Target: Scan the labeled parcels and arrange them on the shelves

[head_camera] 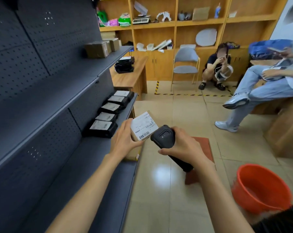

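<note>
My left hand (123,140) grips a small cardboard parcel (143,126) with a white barcode label facing up. A black handheld scanner (164,137) is in my right hand (184,147), its head right beside the label's barcode. Both hands hover over the front edge of the dark grey metal shelf unit (61,105) on my left. Several black labelled parcels (108,115) lie in a row on the lower shelf. On the upper shelf stand brown cardboard boxes (100,47).
An orange plastic basin (260,187) sits on the floor at the lower right, a red-brown flat piece (204,148) under my right hand. Two people sit at the right and back. A wooden desk (130,74), a chair (186,64) and wooden cabinets stand behind.
</note>
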Demonstrator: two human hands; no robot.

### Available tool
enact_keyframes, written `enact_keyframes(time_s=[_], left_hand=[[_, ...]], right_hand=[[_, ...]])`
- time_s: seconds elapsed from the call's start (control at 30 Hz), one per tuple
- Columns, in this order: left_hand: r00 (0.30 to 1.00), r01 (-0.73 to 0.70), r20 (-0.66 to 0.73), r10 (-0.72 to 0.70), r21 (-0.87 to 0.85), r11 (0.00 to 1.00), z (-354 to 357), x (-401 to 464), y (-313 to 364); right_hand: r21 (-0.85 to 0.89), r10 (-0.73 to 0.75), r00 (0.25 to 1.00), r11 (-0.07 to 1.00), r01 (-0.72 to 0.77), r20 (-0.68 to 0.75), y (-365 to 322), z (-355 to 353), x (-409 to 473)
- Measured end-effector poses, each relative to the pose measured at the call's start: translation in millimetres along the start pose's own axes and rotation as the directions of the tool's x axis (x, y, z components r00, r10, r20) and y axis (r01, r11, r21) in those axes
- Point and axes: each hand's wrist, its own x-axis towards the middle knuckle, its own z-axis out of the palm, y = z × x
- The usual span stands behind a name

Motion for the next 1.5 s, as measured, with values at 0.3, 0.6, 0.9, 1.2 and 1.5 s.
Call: enact_keyframes(time_s=[0.3, 0.6, 0.9, 1.2, 1.5], left_hand=[[0.989, -0.015, -0.147, 0.026, 0.076, 0.997, 10.7, 223.7, -8.6], [0.929, 0.198, -0.35, -0.123, 0.186, 0.962, -16.7, 382.9, -20.8], [0.77, 0.522, -0.535, -0.348, 0.216, 0.825, -90.6, 437.9, -71.9], [0.642, 0.725, -0.512, -0.571, 0.163, 0.669, -116.1, 470.7, -151.3], [0.582, 0.799, -0.4, -0.708, 0.117, 0.59, -120.8, 520.5, -195.3]], right_hand=[[0.031, -0.11, 0.993, 0.993, 0.112, -0.044, 5.8, -51.5, 230.7], [0.064, -0.36, 0.93, 0.932, 0.356, 0.074, -14.3, -87.1, 438.3], [0.085, -0.627, 0.758, 0.778, 0.623, 0.178, -103.6, -81.2, 577.1], [0.108, -0.691, 0.686, 0.718, 0.687, 0.23, -177.4, -35.6, 662.7], [0.113, -0.72, 0.642, 0.684, 0.72, 0.264, -206.8, -21.5, 714.0]])
